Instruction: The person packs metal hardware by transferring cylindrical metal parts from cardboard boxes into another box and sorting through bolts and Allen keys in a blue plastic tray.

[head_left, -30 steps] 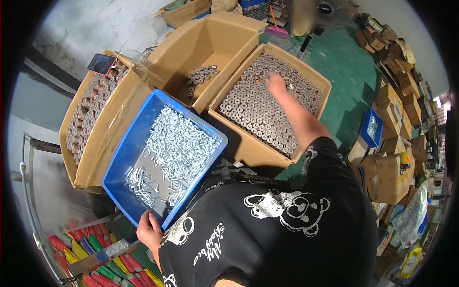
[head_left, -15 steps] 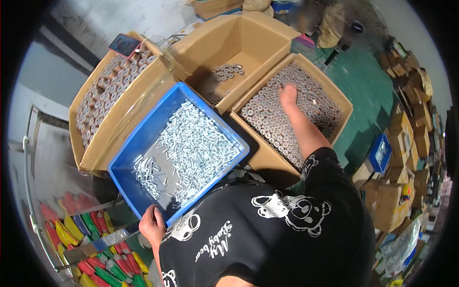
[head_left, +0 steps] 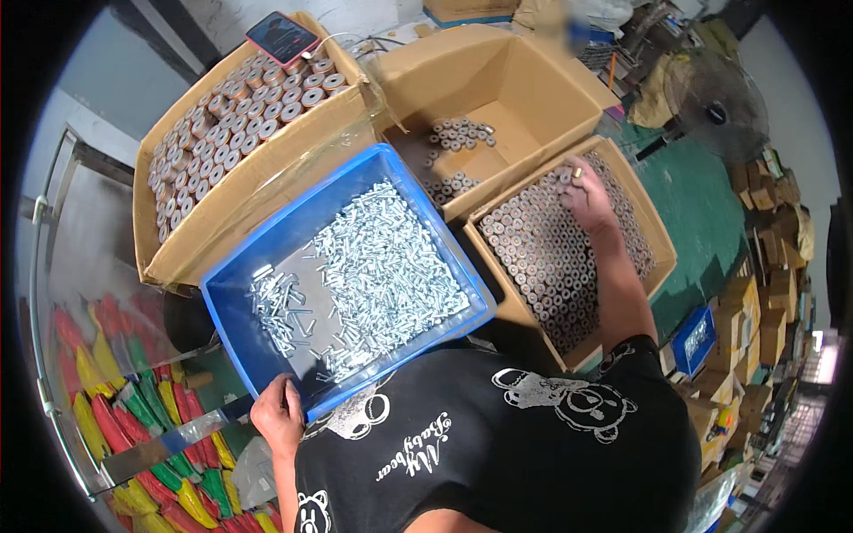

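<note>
My left hand (head_left: pixel 280 416) is closed on the near left corner of a blue plastic bin (head_left: pixel 258 233). Short silvery metal pins (head_left: pixel 386 275) fill much of the bin, with a smaller heap to the left. At the right, my right hand (head_left: pixel 588 197) hovers above an open cardboard box (head_left: pixel 662 266) packed with small round grey parts, each with a centre hole. Its fingers are closed around what looks like one such ring-ended part (head_left: pixel 566 177). A small brass-coloured spot shows beside the fingers, too small to make out.
A cardboard box of copper-wound spools (head_left: pixel 218 133) stands far left, a phone (head_left: pixel 283 38) on its edge. Behind the bin, another box (head_left: pixel 498 89) holds a few round parts. A fan (head_left: pixel 715 111) stands far right. Coloured bundles (head_left: pixel 133 426) lie lower left; cartons line the right.
My right hand has lifted up from among the round parts and turned, with a part now at its fingers. The left hand stays on the bin's corner. The whole view has shifted slightly.
</note>
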`<control>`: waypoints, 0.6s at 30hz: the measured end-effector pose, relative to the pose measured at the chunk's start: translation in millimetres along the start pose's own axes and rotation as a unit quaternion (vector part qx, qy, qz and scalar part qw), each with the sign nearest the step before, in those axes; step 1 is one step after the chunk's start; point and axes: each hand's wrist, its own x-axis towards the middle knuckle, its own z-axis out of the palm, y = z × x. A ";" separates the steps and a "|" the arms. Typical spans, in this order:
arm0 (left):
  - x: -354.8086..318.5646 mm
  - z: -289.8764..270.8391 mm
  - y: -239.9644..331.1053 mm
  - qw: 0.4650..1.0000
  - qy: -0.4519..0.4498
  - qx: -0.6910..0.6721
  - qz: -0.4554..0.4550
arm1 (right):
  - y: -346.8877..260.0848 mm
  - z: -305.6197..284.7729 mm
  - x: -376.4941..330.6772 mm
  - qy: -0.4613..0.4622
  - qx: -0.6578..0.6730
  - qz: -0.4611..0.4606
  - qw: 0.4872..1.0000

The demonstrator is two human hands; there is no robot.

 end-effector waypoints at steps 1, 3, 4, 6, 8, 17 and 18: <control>2.5 -1.2 2.3 1.000 -0.007 -0.007 -0.001 | -16.1 34.2 -2.3 -0.004 0.054 0.027 0.998; 7.5 -1.6 3.1 1.000 -0.002 -0.002 0.008 | -29.2 53.5 53.4 -0.183 -0.026 0.081 0.979; 5.5 -2.5 4.1 1.000 0.003 0.012 0.012 | -27.7 89.7 76.9 -0.195 -0.104 0.086 0.971; 0.9 -3.2 3.5 1.000 0.020 0.023 0.007 | -2.4 179.9 113.2 -0.205 -0.319 0.046 0.924; 7.2 -2.6 2.9 0.998 0.046 0.026 0.018 | 78.5 195.8 202.0 -0.209 -0.617 -0.285 0.703; 1.4 -7.3 7.2 0.999 0.016 0.032 0.009 | 185.5 233.1 219.4 -0.360 -0.545 -0.435 0.620; 1.0 -8.4 8.4 1.000 0.011 0.024 0.012 | 175.8 239.2 218.3 -0.383 -0.547 -0.383 0.638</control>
